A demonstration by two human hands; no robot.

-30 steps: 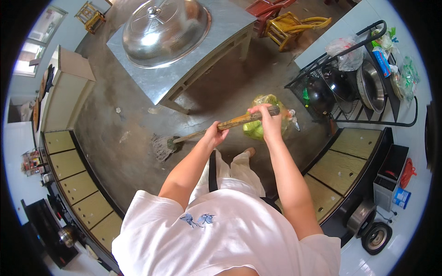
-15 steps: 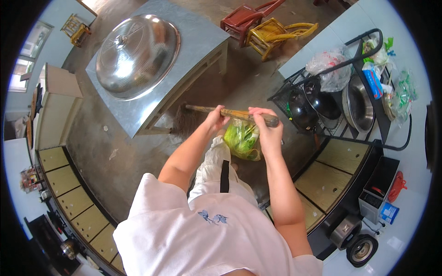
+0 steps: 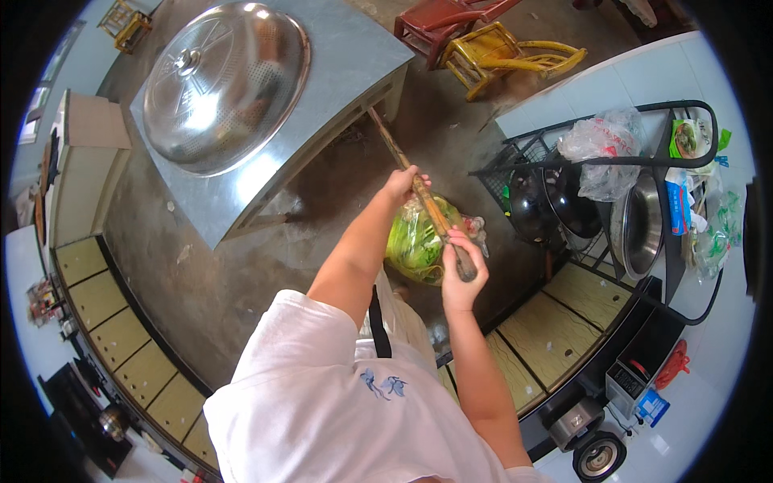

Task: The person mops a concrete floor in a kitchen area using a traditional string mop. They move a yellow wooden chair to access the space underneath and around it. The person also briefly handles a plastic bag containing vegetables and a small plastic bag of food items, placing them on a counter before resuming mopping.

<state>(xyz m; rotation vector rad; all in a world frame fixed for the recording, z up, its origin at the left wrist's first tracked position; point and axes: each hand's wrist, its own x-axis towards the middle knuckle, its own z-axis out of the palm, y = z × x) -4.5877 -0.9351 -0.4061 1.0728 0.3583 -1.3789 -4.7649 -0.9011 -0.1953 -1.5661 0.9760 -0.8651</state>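
Observation:
A long broom with a worn wooden handle [image 3: 435, 213] slants from near my body toward the table [image 3: 352, 50]. My left hand [image 3: 405, 184] is closed around the middle of the handle. Near its thick end, my right hand [image 3: 467, 270] grips it with bent fingers. The far part of the handle reaches the table's edge, and the broom head is hidden beneath the table. Below the handle, a clear plastic bag of leafy greens [image 3: 411, 245] sits on the floor by my legs.
A large perforated metal dome cover [image 3: 229, 88] rests on the table. Beyond stand a red chair [image 3: 427, 28] and a yellow one [image 3: 483, 56]. On the right, a black rack [image 3: 523, 165] holds pans and bags above the cabinets [image 3: 564, 314]. More cabinets [image 3: 121, 330] line the left.
The broom handle has swung from nearly level to pointing away from me, and its head has gone out of sight under the table. Both hands keep their grip; my right hand has come nearer my body.

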